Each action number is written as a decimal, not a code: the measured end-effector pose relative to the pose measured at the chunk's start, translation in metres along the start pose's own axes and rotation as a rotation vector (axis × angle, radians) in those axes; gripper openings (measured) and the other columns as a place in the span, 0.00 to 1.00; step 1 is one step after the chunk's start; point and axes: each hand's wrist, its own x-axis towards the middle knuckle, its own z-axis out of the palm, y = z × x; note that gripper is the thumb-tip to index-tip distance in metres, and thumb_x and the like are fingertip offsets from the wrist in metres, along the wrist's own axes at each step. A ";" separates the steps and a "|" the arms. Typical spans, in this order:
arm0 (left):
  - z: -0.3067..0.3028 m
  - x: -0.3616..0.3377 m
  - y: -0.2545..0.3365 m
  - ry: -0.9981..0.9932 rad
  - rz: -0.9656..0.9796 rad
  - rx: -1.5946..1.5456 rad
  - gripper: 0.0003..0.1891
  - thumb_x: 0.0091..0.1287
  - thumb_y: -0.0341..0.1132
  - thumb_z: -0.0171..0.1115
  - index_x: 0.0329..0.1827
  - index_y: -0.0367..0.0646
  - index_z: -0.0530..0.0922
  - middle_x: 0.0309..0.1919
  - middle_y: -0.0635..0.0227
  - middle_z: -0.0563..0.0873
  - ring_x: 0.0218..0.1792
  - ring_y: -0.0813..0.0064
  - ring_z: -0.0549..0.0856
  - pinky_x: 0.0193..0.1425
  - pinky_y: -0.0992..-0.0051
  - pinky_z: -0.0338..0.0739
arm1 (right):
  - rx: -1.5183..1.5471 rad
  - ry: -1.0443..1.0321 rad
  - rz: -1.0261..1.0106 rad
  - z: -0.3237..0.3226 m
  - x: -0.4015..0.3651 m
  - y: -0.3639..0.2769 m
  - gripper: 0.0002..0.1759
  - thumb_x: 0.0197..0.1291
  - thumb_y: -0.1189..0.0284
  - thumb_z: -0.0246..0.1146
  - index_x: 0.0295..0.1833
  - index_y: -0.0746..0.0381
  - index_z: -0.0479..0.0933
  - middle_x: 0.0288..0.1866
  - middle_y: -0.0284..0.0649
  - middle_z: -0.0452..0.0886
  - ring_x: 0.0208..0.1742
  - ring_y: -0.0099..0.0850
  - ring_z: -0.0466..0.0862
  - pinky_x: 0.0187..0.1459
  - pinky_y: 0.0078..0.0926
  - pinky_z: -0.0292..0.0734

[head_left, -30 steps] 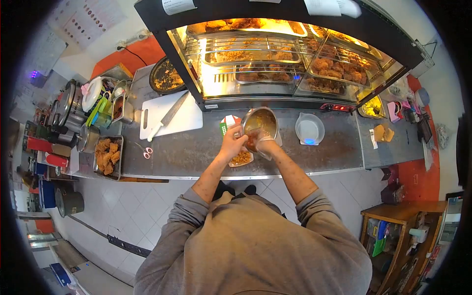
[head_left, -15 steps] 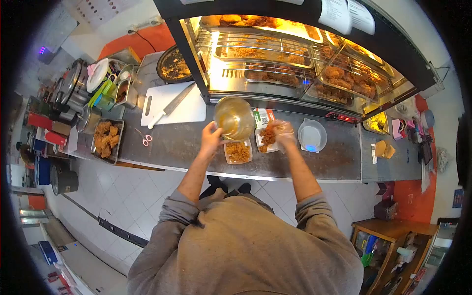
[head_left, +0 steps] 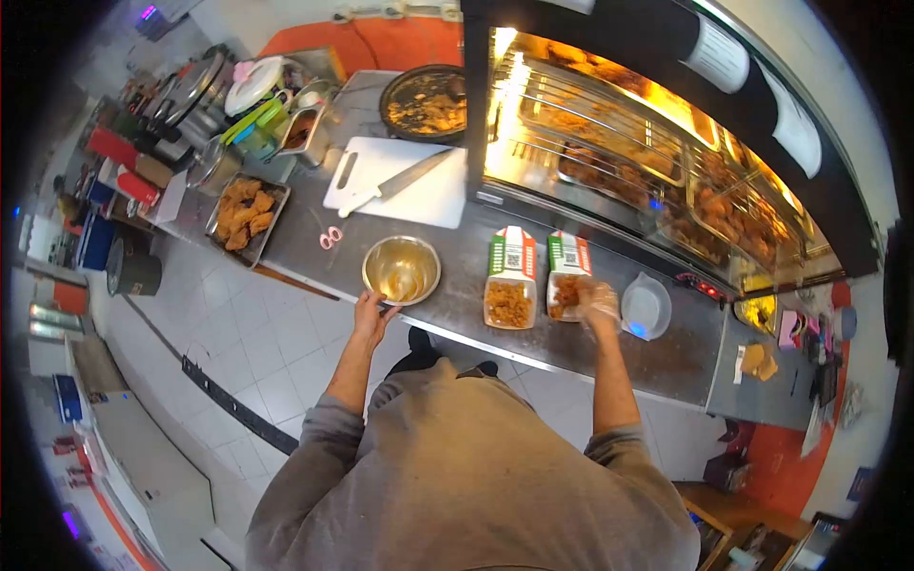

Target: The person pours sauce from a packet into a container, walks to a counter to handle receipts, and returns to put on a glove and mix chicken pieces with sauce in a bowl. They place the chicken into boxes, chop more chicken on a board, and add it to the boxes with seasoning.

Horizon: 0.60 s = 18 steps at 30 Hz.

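Observation:
My left hand (head_left: 373, 316) grips the near rim of a metal bowl (head_left: 402, 270), which has only a yellowish residue inside and sits on or just above the counter. My right hand (head_left: 598, 303), in a clear plastic glove, is at the right-hand open takeaway box (head_left: 569, 249), over its fried chicken pieces (head_left: 566, 292). Its fingers are blurred, so whether they hold a piece cannot be made out. To the left stands a second takeaway box (head_left: 514, 249), filled with small fried chicken pieces (head_left: 508, 305). A translucent plastic tub (head_left: 645, 306) is close by on the right.
A heated display cabinet (head_left: 609, 219) of fried chicken runs along the back. A knife (head_left: 400, 183) lies on a white cutting board (head_left: 350, 171), with scissors (head_left: 330, 237) nearby. Farther left are a tray of fried chicken (head_left: 249, 219) and a dark pan (head_left: 424, 103).
My left hand has brought the bowl down and left, from above the boxes to the counter. My right hand stays at the right-hand box. The view has turned.

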 end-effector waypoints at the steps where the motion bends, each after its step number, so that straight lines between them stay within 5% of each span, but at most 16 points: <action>1: -0.006 0.008 -0.002 -0.001 0.014 -0.050 0.08 0.65 0.28 0.56 0.45 0.39 0.71 0.47 0.59 0.75 0.48 0.55 0.81 0.51 0.56 0.86 | 0.668 0.010 0.167 -0.019 -0.014 -0.032 0.12 0.64 0.72 0.58 0.48 0.67 0.80 0.44 0.45 0.86 0.45 0.33 0.86 0.40 0.32 0.82; 2: -0.013 0.016 -0.001 -0.002 0.034 -0.098 0.09 0.66 0.29 0.57 0.48 0.39 0.71 0.47 0.60 0.75 0.49 0.54 0.80 0.53 0.53 0.85 | 0.973 -0.024 0.220 -0.023 -0.016 -0.053 0.11 0.66 0.72 0.59 0.49 0.64 0.80 0.46 0.41 0.85 0.45 0.29 0.85 0.38 0.31 0.82; 6: -0.029 0.047 0.009 -0.043 -0.069 -0.091 0.18 0.67 0.37 0.59 0.58 0.43 0.70 0.52 0.64 0.73 0.47 0.62 0.80 0.54 0.55 0.82 | 1.128 -0.234 0.110 0.007 -0.001 -0.165 0.14 0.66 0.71 0.60 0.56 0.59 0.78 0.55 0.38 0.81 0.52 0.30 0.81 0.48 0.29 0.80; 8: -0.026 0.037 0.029 0.148 -0.167 0.089 0.23 0.66 0.45 0.62 0.59 0.42 0.70 0.53 0.65 0.73 0.44 0.65 0.80 0.52 0.57 0.81 | 1.240 -0.369 -0.014 0.046 0.009 -0.234 0.16 0.66 0.69 0.60 0.59 0.58 0.77 0.59 0.36 0.79 0.56 0.30 0.79 0.53 0.32 0.77; 9: -0.026 0.030 0.032 0.346 -0.076 0.125 0.28 0.64 0.52 0.64 0.59 0.44 0.70 0.51 0.68 0.75 0.40 0.72 0.80 0.47 0.64 0.79 | 1.126 -0.460 -0.039 0.066 0.023 -0.264 0.17 0.67 0.68 0.59 0.60 0.58 0.76 0.59 0.35 0.79 0.56 0.31 0.79 0.54 0.33 0.77; 10: -0.034 0.020 0.034 0.337 -0.073 0.124 0.28 0.64 0.52 0.64 0.59 0.44 0.70 0.51 0.68 0.75 0.40 0.72 0.80 0.47 0.64 0.79 | 1.010 -0.549 -0.061 0.091 0.042 -0.287 0.18 0.67 0.68 0.58 0.61 0.57 0.75 0.59 0.35 0.79 0.57 0.32 0.79 0.55 0.34 0.76; 12: -0.049 0.004 0.041 0.073 -0.006 0.238 0.25 0.64 0.52 0.63 0.57 0.46 0.73 0.45 0.71 0.79 0.40 0.76 0.79 0.42 0.70 0.76 | 0.697 -0.412 -0.427 0.197 0.095 -0.291 0.20 0.66 0.67 0.58 0.63 0.58 0.74 0.58 0.39 0.80 0.59 0.35 0.78 0.57 0.34 0.75; 14: -0.002 -0.050 0.089 -0.334 -0.226 0.173 0.12 0.69 0.43 0.55 0.48 0.46 0.75 0.36 0.74 0.77 0.40 0.81 0.77 0.40 0.75 0.73 | 0.254 -0.226 -0.428 0.276 0.125 -0.291 0.22 0.66 0.63 0.57 0.63 0.59 0.72 0.54 0.44 0.81 0.57 0.37 0.79 0.54 0.34 0.76; 18: 0.024 -0.029 0.081 -0.252 -0.266 -0.022 0.08 0.66 0.38 0.58 0.42 0.46 0.78 0.36 0.74 0.81 0.40 0.80 0.78 0.47 0.74 0.71 | 0.051 -0.454 -0.087 0.266 0.128 -0.342 0.23 0.66 0.59 0.55 0.62 0.58 0.72 0.50 0.48 0.81 0.54 0.39 0.81 0.51 0.37 0.78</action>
